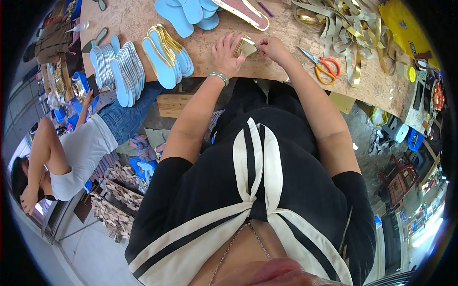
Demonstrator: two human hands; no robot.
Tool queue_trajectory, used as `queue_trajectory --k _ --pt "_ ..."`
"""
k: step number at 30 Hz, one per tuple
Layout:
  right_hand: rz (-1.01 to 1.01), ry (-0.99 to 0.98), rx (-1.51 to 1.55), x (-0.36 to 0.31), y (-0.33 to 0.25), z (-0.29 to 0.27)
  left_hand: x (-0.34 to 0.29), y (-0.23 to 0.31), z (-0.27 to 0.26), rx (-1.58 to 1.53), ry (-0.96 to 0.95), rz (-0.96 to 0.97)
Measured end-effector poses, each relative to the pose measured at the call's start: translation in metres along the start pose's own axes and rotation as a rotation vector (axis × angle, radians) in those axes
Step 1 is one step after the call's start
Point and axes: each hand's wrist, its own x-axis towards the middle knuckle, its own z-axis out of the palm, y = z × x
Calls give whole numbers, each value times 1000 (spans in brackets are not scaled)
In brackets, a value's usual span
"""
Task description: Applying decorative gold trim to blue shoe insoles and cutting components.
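Observation:
My left hand [226, 56] is closed around a folded gold and cream strip [246, 46], holding it close to the table's near edge. Just to its right, my right hand [274, 50] pinches at the strip's free end; whatever is between those fingertips is too small to make out. Left of my hands stand a row of light blue insoles with gold edges [166, 59] and another with silver edges [128, 71]. Beyond my hands lies a long insole-shaped piece [249, 13] with a pale border. Orange-handled scissors [325, 66] rest on the table to the right of my right hand.
Plain light blue insoles [179, 18] pile up at the far side. A tangle of gold and beige strips [341, 24] covers the far right, beside a yellow bag [405, 28]. Another person [71, 157] is close on my left, one hand near the table edge.

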Motion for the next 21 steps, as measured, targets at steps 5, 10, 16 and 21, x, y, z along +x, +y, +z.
queue_trajectory --k 5,10,16,21 --pt "30 -115 23 -2 -14 -4 -2 -1 -1 1 2 6" --pt "1 -153 62 -4 -25 -10 -2 -3 0 -2 13 14" --pt "33 -150 123 -9 -32 -11 -2 -2 1 -23 21 11" --pt "-112 -69 -270 1 -28 -2 -1 0 1 -15 28 9"
